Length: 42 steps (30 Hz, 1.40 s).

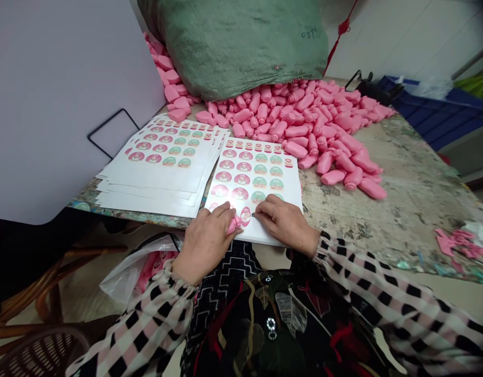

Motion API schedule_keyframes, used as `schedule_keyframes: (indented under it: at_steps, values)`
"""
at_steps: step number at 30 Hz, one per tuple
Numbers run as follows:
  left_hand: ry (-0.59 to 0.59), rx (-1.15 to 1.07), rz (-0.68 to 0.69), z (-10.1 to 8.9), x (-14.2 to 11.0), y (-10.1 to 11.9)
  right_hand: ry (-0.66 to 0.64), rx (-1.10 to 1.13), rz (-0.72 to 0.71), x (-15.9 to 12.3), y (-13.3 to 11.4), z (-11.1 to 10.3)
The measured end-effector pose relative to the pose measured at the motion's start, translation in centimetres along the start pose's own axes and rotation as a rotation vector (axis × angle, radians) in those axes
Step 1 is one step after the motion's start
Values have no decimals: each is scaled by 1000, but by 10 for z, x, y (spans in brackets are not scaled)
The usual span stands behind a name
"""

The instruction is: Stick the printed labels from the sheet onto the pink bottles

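My left hand (206,238) is closed round a small pink plastic bottle (233,224), whose neck shows by the thumb; the rest is hidden under the fingers. It rests on the lower edge of a white sticker sheet (292,183) printed with pink and green labels. My right hand (284,220) is closed in a pinch over the sheet's lower right. A small dark tip (254,214) sticks out from its fingers. An upright oval pink sticker (245,215) sits between that tip and the bottle; whether it is loose cannot be made out.
More sticker sheets (158,178) lie fanned at the left. Behind spreads a large heap of pink bottles (296,115), below a green sack (241,47). Pink scraps (457,243) lie at the table's right. A blue crate (446,120) stands beyond, and a clear plastic bag (127,275) hangs below.
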State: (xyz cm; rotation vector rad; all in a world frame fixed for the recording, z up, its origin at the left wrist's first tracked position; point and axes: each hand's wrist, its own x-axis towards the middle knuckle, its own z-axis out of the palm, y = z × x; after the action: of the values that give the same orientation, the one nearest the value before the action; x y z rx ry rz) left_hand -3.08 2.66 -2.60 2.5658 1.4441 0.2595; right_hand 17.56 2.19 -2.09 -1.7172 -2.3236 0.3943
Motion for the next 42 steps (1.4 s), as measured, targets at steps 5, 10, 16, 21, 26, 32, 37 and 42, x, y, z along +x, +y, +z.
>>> schedule_keyframes:
  at_steps: [5,10,16,21,26,32,37,42]
  values:
    - [-12,12,26,0,-2,-1,105,107,69,-8,-3,13]
    - [-35,16,52,-3,-3,-2,123,114,86,-9,-4,18]
    - [-36,0,30,-3,-1,-2,94,124,54,-14,-7,15]
    - [-33,16,44,-2,-1,-2,74,134,50,-24,-15,17]
    - [-30,34,63,-2,-2,-2,106,115,140,-24,-21,19]
    - [-32,-2,58,-4,-2,-1,148,75,234,-16,-25,20]
    - [-34,5,64,-5,-2,-1,173,59,258,-12,-26,24]
    - [-19,47,81,-7,-1,-1,155,82,255,-9,-24,22]
